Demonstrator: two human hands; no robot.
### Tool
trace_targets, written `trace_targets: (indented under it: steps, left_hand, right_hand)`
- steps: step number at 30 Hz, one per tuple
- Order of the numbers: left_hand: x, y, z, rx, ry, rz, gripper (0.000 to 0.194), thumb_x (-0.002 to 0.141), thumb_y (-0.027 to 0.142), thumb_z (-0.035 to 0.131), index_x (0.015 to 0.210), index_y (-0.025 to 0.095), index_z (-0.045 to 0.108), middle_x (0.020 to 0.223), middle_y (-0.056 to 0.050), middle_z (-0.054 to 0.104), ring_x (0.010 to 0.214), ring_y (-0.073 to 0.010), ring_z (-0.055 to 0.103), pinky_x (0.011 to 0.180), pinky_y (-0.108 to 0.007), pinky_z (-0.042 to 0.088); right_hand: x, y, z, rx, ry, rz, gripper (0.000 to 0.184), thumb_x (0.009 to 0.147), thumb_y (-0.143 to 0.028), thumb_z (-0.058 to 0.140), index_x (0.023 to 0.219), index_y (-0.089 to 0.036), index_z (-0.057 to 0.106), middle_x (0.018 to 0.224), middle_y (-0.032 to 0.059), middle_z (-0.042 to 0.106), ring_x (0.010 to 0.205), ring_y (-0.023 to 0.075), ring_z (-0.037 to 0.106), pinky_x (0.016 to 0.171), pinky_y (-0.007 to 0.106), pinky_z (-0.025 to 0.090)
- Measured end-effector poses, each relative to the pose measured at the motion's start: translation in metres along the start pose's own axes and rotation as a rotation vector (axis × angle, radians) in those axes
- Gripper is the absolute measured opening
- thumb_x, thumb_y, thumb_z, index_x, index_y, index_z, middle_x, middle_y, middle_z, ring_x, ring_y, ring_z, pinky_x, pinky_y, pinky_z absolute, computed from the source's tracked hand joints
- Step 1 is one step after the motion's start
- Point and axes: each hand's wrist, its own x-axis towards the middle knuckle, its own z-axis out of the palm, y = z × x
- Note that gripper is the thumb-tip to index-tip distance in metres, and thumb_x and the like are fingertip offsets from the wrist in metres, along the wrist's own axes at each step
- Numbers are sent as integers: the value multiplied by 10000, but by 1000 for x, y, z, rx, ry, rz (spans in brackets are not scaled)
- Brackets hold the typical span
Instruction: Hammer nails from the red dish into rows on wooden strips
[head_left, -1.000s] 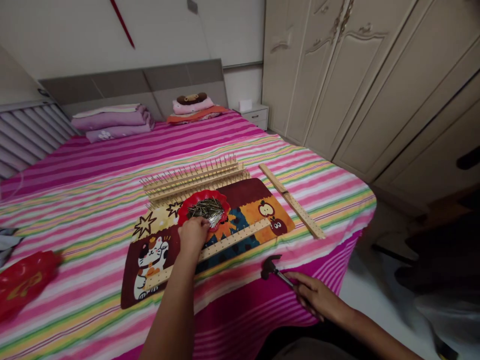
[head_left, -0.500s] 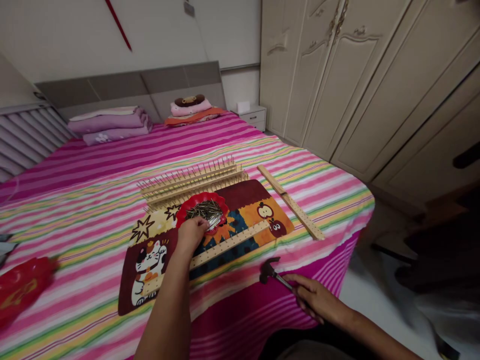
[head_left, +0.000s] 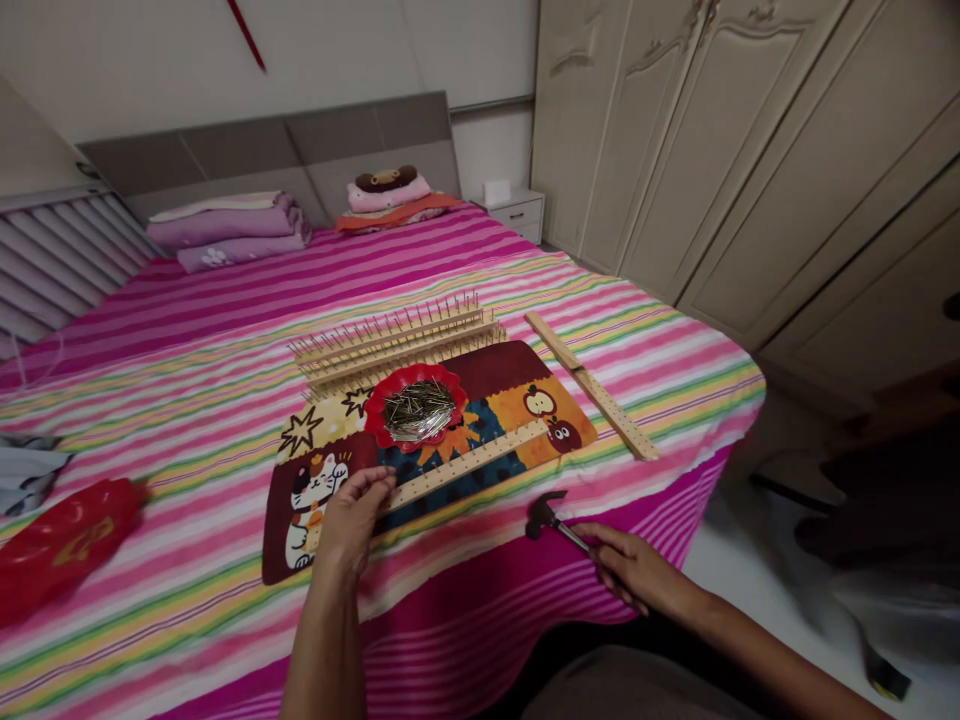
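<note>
My left hand (head_left: 354,515) is over the near end of a wooden strip (head_left: 469,466) dotted with small holes or nail points. Its thumb and forefinger are pinched together, and whatever lies between them is too small to make out. Just beyond the strip, a red scalloped bowl (head_left: 374,425) holds a heap of nails (head_left: 421,408). Both rest on a patterned mat (head_left: 499,362) with a cat and fruit printed on it. Low on the right, my right hand (head_left: 634,572) is closed around the handle of a claw hammer (head_left: 553,520), whose head hangs above the bed's near edge.
Behind the bowl lie wooden strips (head_left: 397,355) bristling with upright nails. More strips (head_left: 600,395) lie right of the mat. A red tray (head_left: 67,545) and grey cloth (head_left: 28,470) are at left. Folded bedding (head_left: 232,230) sits by the headboard; a wardrobe (head_left: 675,150) stands at right.
My left hand has left the nail bowl and come nearer, down to the wooden strip's end. My right hand still grips the hammer. The view has shifted slightly.
</note>
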Motion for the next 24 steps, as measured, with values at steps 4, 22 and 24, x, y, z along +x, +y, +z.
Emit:
trace_targets:
  steps: [4, 22, 24]
  left_hand:
    - [1, -13, 4, 29, 24, 20, 400, 511, 476, 721, 747, 157, 669, 644, -7, 655, 604, -121, 593, 634, -254, 481]
    - [-7, -23, 20, 327, 184, 198, 275, 630, 441, 607, 756, 204, 664, 694, -11, 672, 670, -166, 616, 680, -288, 471]
    - [-7, -27, 19, 398, 188, 273, 243, 635, 430, 596, 724, 214, 665, 743, -21, 677, 717, -178, 611, 718, -303, 468]
  right_hand:
    - [0, 1, 0, 10, -1, -15, 576, 749, -389, 421, 1289, -192, 451, 505, -103, 438, 314, 44, 342, 281, 139, 245]
    - [-5, -4, 3, -48, 15, -51, 531, 779, -389, 421, 1269, -198, 496, 463, -96, 408, 312, 62, 315, 308, 160, 242]
    - [-10, -11, 8, -101, -6, -133, 488, 802, -388, 442, 1241, -200, 537, 463, -81, 420, 338, 72, 334, 338, 178, 270]
